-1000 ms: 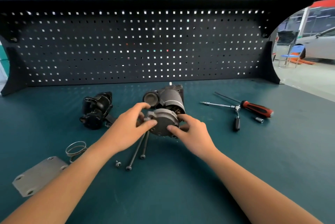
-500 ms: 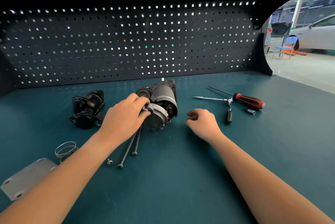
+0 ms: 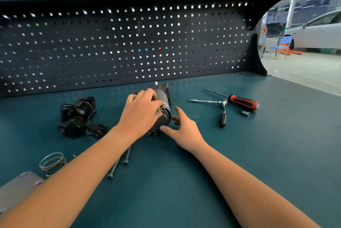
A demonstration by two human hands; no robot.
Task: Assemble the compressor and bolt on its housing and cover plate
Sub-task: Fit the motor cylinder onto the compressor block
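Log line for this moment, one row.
left hand: grips compressor | right hand: open, thumb against it | long bolts: loose on bench

Compressor (image 3: 163, 97) at centre; motor (image 3: 78, 115) left; ratchet (image 3: 223, 109), screwdriver (image 3: 241, 102) right; bolts (image 3: 114, 167), plate (image 3: 18, 189) nearer

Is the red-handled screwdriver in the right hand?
No, the red-handled screwdriver lies on the bench; the right hand is open beside the compressor.

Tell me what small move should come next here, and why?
Probably bring the right hand against the round grey metal housing to steady it. The left hand grips that housing on the dark compressor body, the right hand is open beside it, and two long steel bolts lie on the teal mat, not yet inserted.
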